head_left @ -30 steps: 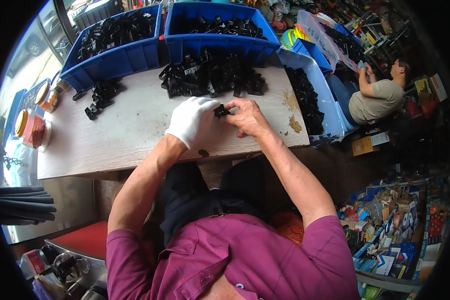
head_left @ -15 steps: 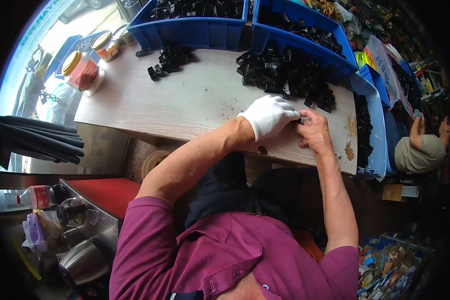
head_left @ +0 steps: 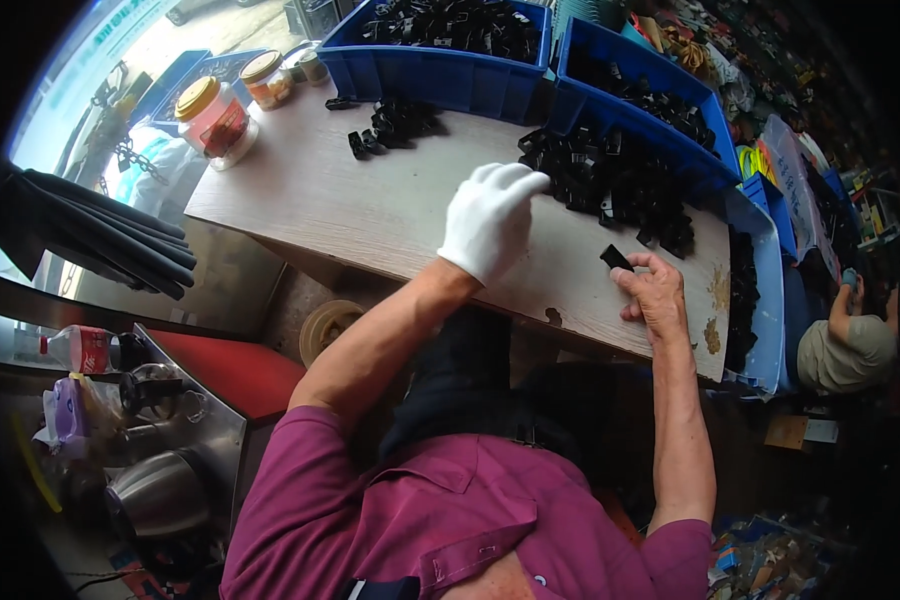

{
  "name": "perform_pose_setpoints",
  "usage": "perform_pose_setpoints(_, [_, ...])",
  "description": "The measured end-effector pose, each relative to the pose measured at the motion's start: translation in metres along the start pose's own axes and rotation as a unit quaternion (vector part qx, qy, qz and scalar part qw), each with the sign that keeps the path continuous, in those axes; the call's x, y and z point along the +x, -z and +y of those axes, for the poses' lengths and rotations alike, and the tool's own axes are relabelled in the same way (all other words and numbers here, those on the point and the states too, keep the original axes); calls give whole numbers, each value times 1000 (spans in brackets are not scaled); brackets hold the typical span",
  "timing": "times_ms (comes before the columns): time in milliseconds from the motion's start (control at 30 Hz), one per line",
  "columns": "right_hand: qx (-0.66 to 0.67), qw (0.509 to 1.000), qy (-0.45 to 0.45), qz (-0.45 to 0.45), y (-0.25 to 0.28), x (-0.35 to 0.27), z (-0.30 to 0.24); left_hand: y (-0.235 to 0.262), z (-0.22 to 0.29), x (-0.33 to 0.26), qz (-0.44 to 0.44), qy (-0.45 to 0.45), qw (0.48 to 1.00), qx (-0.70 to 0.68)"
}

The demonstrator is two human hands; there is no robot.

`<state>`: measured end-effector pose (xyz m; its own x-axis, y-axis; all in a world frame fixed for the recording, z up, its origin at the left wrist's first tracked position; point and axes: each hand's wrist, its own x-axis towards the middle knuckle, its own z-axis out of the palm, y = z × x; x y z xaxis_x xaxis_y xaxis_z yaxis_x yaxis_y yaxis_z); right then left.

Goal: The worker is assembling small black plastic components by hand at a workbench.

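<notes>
My right hand (head_left: 654, 292), bare, pinches a small black flat-sided part (head_left: 615, 257) between thumb and fingertips, over the table's front right portion. My left hand (head_left: 490, 222) wears a white glove and is raised over the table, apart from the right one. Its fingers are loosely bent and somewhat spread, with nothing seen in them. Beyond both hands lies a large heap of black parts (head_left: 620, 185). Farther left on the pale wooden table (head_left: 300, 180) is a smaller pile of black parts (head_left: 402, 122).
Two blue bins (head_left: 435, 85) (head_left: 638, 110) of black parts line the table's far edge. Lidded jars (head_left: 215, 122) stand at the back left. A light blue bin (head_left: 765, 290) adjoins the right edge. Another person (head_left: 845, 345) is at far right. A metal kettle (head_left: 160, 495) sits lower left.
My left hand has come away from the right hand, moving left. The black part now shows in my right fingertips. The whole view has shifted a little.
</notes>
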<state>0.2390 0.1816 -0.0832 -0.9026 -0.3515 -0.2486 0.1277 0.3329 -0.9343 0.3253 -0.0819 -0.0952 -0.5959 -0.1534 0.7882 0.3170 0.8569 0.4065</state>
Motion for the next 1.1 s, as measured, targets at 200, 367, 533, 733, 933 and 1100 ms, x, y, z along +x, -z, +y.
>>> perform_pose_setpoints(200, [121,991,-12,46,33,-5,4,98,-141,-13,-11,233,889,394])
perform_pose_setpoints(367, [183,940,-8,287,103,15,16,106,-157,-26,-12,160,927,339])
perform_pose_setpoints(533, [147,921,-31,358,114,22,19,100,-142,-29,-31,78,961,262])
perform_pose_setpoints(733, [35,977,-58,204,72,27,-6,96,-119,-30,-57,70,968,233])
perform_pose_setpoints(933, [-47,979,-45,192,64,51,2,95,-121,-31,-63,66,972,215])
perform_pose_setpoints(1100, [-116,973,-25,200,60,55,0,93,-121,-30,-78,64,972,213])
